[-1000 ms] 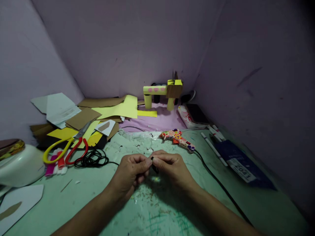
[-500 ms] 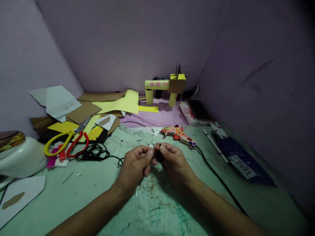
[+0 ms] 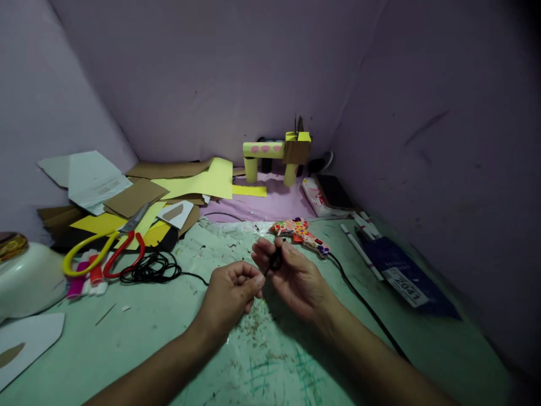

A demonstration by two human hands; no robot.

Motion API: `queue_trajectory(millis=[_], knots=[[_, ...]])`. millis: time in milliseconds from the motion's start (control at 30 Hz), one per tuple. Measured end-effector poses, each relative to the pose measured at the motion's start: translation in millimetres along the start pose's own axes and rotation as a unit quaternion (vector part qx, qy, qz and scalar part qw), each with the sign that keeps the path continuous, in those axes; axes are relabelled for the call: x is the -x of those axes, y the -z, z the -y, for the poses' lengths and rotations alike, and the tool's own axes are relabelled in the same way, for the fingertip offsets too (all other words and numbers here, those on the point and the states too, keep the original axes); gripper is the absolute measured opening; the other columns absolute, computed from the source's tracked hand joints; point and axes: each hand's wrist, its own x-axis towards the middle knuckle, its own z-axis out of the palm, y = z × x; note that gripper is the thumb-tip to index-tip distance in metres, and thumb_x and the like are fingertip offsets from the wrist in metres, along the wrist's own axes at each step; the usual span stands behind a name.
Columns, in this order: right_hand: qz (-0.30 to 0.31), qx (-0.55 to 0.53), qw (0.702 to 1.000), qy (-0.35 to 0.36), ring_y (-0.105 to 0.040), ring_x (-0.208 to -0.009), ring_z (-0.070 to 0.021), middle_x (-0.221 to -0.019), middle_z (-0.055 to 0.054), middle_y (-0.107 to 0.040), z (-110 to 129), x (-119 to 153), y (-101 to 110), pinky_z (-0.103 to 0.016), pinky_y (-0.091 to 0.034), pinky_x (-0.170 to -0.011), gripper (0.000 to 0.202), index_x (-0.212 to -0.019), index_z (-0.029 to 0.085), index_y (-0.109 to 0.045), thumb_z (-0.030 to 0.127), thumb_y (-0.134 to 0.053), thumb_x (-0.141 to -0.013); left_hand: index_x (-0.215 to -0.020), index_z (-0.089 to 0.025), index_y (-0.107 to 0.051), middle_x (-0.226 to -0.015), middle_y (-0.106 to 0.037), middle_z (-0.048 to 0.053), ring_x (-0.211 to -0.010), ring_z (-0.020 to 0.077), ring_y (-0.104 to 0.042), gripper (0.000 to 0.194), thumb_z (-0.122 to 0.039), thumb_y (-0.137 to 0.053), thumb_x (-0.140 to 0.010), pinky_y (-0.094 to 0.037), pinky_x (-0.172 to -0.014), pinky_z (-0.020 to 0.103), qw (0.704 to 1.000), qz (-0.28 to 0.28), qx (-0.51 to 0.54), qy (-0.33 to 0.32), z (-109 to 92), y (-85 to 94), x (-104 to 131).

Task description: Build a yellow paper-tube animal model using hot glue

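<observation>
Cord (image 3: 276, 260), thin, blk & loopy, held in hands (image 3: 230, 293) over grn tabletop (image 3: 147, 316).

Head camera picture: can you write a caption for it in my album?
Left hand and right hand hold black cord over a green table, with scissors and a yellow tube animal beyond.

Both bare forearms come in from the near side and lean toward each other. The left hand (image 3: 232, 296) is palm inward, its thumb pressed on the bent index finger and the other fingers curled below. The right hand (image 3: 298, 276) is turned more upward, palm partly open, thumb raised beside the index finger, the other fingers loosely bent. The hands are very near each other.
</observation>
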Motion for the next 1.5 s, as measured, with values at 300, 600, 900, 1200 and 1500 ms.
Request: queue_trajectory(millis=[300,600,900,1200,1500], knots=[[0.0,-0.014,1.0,-0.012,-0.068,-0.083,-0.015,-0.091,-0.004,-0.073,-0.6,-1.0,4.1,-0.026,-0.05,-0.085,0.015,-0.076,0.02,-0.063,0.023,-0.075,-0.068,-0.063,-0.016,-0.057,-0.042,-0.048,-0.006,-0.035,0.0049,-0.035,0.018,-0.03,-0.068,-0.061,-0.022,-0.037,0.02,1.0,0.002,-0.019,0.003,-1.2,-0.5,-2.2],[-0.038,0.084,0.993,0.072,-0.047,-0.047,-0.0043,-0.074,0.003,-0.067,-0.4,-0.5,2.3,-0.026,-0.052,-0.073,0.023,-0.071,0.019,-0.062,0.033,-0.079,-0.065,-0.059,-0.014,-0.066,-0.052,-0.056,-0.001,-0.049,0.009,-0.042,0.008,-0.021,-0.068,-0.055,-0.031,-0.049,0.022,0.994,-0.007,-0.104,-0.02,-12.4,5.4,-2.0],[-0.064,0.24,0.956,0.159,-0.047,-0.046,-0.0051,-0.073,0.003,-0.063,-3.9,-2.1,8.3,-0.023,-0.047,-0.06,0.023,-0.074,0.019,-0.06,0.04,-0.069,-0.074,-0.063,-0.017,-0.068,-0.059,-0.063,0.003,-0.055,0.0142,-0.049,0.008,-0.022,-0.062,-0.063,-0.036,-0.052,0.025,0.969,0.028,-0.23,-0.082,-18.7,11.8,7.1],[-0.069,0.321,0.931,0.158,-0.046,-0.048,-0.009,-0.059,0.004,-0.056,-2.1,-0.5,7.3,-0.021,-0.034,-0.045,0.023,-0.074,0.019,-0.059,0.041,-0.067,-0.074,-0.063,-0.019,-0.067,-0.06,-0.064,0.003,-0.057,0.0158,-0.055,0.008,-0.019,-0.061,-0.068,-0.04,-0.054,0.025,0.946,0.02,-0.286,-0.153,-22.7,15.7,10.4],[-0.018,0.188,0.982,0.015,-0.058,-0.064,-0.0122,-0.069,-0.002,-0.067,-2.6,1.1,5.9,-0.024,-0.044,-0.066,0.024,-0.07,0.017,-0.062,0.038,-0.075,-0.066,-0.079,-0.017,-0.07,-0.071,-0.063,0.005,-0.068,0.0159,-0.058,0.02,-0.018,-0.05,-0.083,-0.044,-0.064,0.028,0.881,0.047,-0.38,-0.279,-18.3,24.8,10.0]])
